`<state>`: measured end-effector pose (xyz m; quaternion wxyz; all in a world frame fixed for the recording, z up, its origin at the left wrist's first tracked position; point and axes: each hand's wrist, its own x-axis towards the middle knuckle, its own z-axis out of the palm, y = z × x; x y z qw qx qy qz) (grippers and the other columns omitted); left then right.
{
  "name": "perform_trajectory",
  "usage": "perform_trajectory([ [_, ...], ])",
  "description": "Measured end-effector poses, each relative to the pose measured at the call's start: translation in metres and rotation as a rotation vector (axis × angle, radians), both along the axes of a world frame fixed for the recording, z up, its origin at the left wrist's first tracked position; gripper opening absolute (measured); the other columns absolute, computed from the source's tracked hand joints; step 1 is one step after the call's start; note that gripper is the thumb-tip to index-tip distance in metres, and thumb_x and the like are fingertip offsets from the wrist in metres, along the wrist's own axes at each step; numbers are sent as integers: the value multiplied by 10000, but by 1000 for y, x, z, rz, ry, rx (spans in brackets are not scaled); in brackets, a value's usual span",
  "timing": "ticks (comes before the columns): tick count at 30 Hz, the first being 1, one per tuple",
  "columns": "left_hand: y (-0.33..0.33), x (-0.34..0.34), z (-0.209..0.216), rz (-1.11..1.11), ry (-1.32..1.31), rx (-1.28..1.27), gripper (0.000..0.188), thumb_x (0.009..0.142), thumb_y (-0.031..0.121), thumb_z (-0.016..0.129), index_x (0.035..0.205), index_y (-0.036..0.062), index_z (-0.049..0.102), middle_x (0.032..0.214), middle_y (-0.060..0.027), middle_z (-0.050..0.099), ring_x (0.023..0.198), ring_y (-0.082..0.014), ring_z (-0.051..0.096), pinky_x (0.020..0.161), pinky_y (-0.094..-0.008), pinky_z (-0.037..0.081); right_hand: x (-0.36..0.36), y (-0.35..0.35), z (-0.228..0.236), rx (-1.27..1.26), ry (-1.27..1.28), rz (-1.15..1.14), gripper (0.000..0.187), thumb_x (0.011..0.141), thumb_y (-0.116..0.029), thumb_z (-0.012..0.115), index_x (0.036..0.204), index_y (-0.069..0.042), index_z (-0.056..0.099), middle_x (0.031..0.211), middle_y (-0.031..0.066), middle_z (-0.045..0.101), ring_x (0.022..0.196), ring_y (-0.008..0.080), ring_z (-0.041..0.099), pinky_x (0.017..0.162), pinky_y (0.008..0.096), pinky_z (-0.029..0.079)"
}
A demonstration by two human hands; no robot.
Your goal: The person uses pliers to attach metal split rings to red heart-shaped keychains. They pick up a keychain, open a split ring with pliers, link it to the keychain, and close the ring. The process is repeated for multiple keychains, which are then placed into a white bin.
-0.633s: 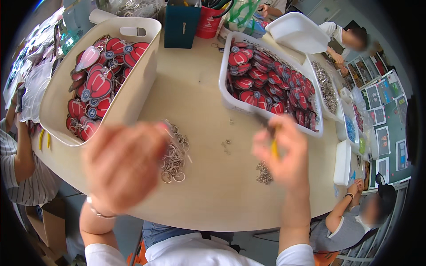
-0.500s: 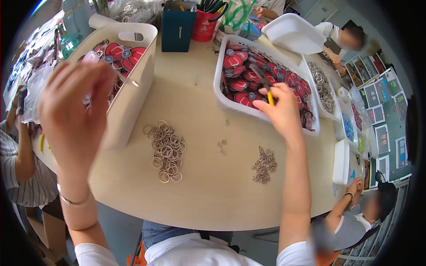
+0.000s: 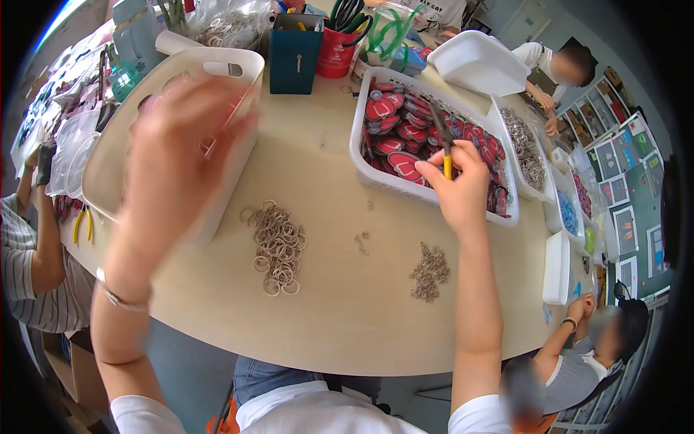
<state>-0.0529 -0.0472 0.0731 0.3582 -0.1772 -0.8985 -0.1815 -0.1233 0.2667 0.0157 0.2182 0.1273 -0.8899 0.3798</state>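
Note:
My right hand is closed round yellow-handled pliers, their dark jaws tilted up over the white basket. In that basket lie many red, dark-edged flat charms. My left hand is raised in front of the tall cream bin. Motion smears its fingers, so I cannot make out whether they hold anything. It hides most of the bin's contents. Between my forearms on the table are a heap of split key rings and a smaller pile of tiny metal links.
A few loose links lie mid-table. At the back stand a dark teal holder and a red cup of tools. White trays of metal parts and blue pieces line the right. Other people sit at both sides.
My left hand has moved rightward across the cream bin, and its fingers remain blurred. My right hand has shifted slightly downward, with the pliers turned more upright.

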Motion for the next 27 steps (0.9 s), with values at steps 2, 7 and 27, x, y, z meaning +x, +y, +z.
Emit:
perform_trajectory([
  [2,35,22,-19,-188,-638,464,265,959,200,587,1065,-28,669,929,-84,662,763,-139,622,629,-249,511,26,-14,-4,-28,189,75,258,630,-128,842,710,-13,625,889,88,571,843,258,563,720,370,458],
  [7,79,29,-70,-491,-1572,1730,423,975,343,543,920,-60,654,845,-106,664,751,-163,642,643,-290,567,90,-34,-10,200,440,422,235,659,-72,810,719,6,597,932,98,546,842,259,522,696,370,443],
  [27,79,44,-113,-331,-1086,1195,243,845,-3,635,1079,-44,588,920,-92,648,824,-110,631,697,-255,547,82,-23,-63,155,-360,204,130,711,-38,752,799,-2,663,1001,121,562,989,307,533,856,398,441],
])
